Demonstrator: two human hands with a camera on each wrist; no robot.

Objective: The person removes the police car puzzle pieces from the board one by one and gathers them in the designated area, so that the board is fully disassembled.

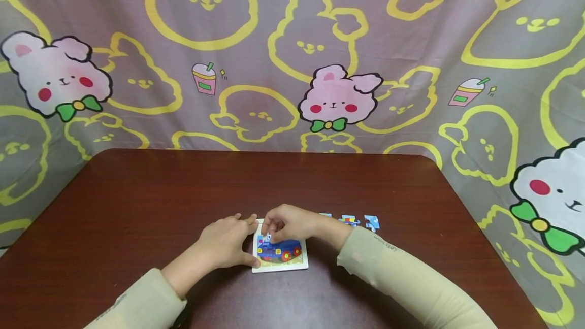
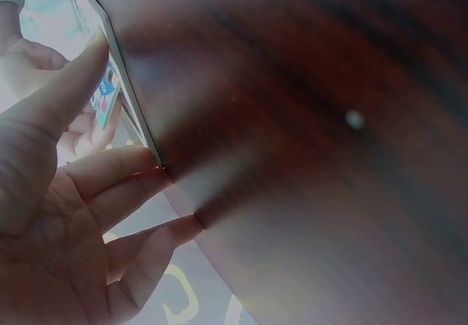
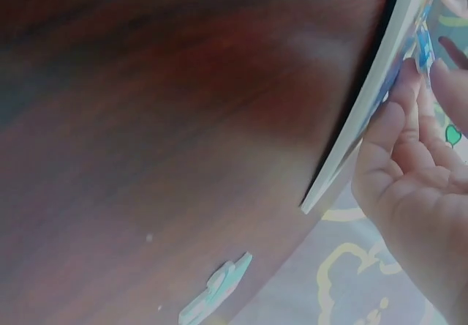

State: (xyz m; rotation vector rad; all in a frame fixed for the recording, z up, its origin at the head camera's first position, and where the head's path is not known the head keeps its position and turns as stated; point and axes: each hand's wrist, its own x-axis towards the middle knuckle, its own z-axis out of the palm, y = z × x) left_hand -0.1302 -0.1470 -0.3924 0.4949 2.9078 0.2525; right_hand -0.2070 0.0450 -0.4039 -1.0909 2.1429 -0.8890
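A jigsaw board (image 1: 292, 268) with a white rim and a picture of a blue vehicle with red wheels lies near the table's front. My left hand (image 1: 225, 240) is spread along its left side, thumb at the near corner and fingertips by the far corner. Over the board's upper left part, my right hand (image 1: 292, 222) pinches a small blue puzzle piece (image 3: 423, 47) between thumb and fingers. That puzzle piece (image 2: 108, 105) stands tilted close over the board in the left wrist view. My right hand hides much of the picture's upper part.
Several loose puzzle pieces (image 1: 372, 223) lie on the brown table (image 1: 183, 182) to the right of the board, partly behind my right forearm. A patterned curtain (image 1: 256, 65) hangs along the table's far edge and sides.
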